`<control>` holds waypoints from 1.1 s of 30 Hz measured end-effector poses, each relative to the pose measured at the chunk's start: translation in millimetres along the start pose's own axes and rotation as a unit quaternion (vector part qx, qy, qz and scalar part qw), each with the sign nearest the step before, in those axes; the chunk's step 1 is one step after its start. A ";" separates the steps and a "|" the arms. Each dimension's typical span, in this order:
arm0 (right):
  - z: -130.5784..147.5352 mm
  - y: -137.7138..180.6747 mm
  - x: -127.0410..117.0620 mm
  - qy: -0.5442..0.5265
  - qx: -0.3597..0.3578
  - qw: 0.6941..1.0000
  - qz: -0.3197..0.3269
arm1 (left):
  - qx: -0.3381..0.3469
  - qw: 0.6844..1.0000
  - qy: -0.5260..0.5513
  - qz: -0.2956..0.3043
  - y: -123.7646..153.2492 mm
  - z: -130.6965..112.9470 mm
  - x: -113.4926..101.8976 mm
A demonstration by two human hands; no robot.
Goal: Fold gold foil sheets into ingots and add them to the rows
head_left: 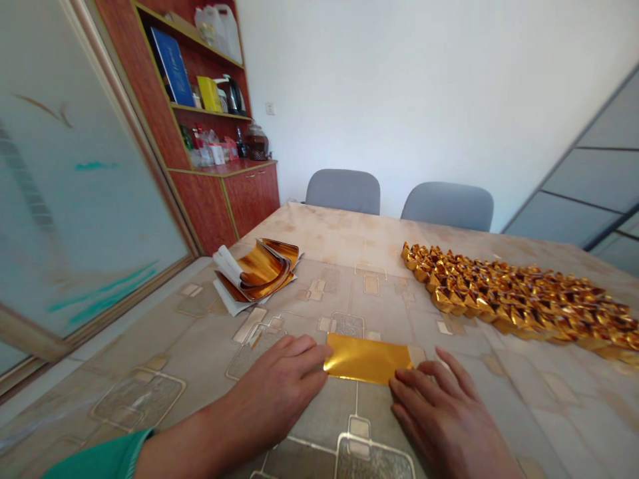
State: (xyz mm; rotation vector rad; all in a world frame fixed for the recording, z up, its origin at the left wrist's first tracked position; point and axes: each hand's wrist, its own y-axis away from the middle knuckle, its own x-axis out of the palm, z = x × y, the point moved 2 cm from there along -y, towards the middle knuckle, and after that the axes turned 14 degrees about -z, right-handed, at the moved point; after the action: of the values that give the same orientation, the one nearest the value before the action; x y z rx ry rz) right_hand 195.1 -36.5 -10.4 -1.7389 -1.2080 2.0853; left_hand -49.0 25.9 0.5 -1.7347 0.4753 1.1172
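Note:
A folded strip of gold foil paper (367,358) lies flat on the table (349,266) right in front of me. My left hand (279,389) rests palm down at the strip's left end, fingers stretched out and touching its edge. My right hand (444,416) lies flat at the strip's right end, fingertips pressing on its near right corner. Neither hand lifts anything.
A stack of gold foil sheets (257,269) lies at the left of the table. Rows of several folded gold paper ingots (519,299) fill the right side. Two grey chairs (344,191) stand behind the table, a wooden cabinet (219,133) at the back left.

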 end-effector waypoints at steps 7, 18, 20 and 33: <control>4.6 -28.5 11.0 -0.008 0.001 1.000 0.022 | 0.049 0.996 -0.041 0.055 -34.8 -1.7 18.7; 17.0 -27.7 31.5 -0.022 -0.047 0.999 -0.015 | -0.019 0.998 -0.021 0.053 -38.2 -2.3 19.4; 14.8 -26.4 30.7 -0.020 -0.050 0.998 -0.015 | -0.004 0.999 -0.014 0.049 -36.8 -0.8 19.7; -41.2 12.6 -14.0 0.003 -0.032 0.999 0.035 | 0.004 0.999 -0.032 0.036 -19.9 1.7 24.1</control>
State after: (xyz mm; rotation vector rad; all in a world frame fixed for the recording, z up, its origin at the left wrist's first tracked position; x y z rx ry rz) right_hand 240.3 -33.8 -8.0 -1.8389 -1.2420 2.1004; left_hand -23.1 40.3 -9.7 -1.6816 0.5051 1.2158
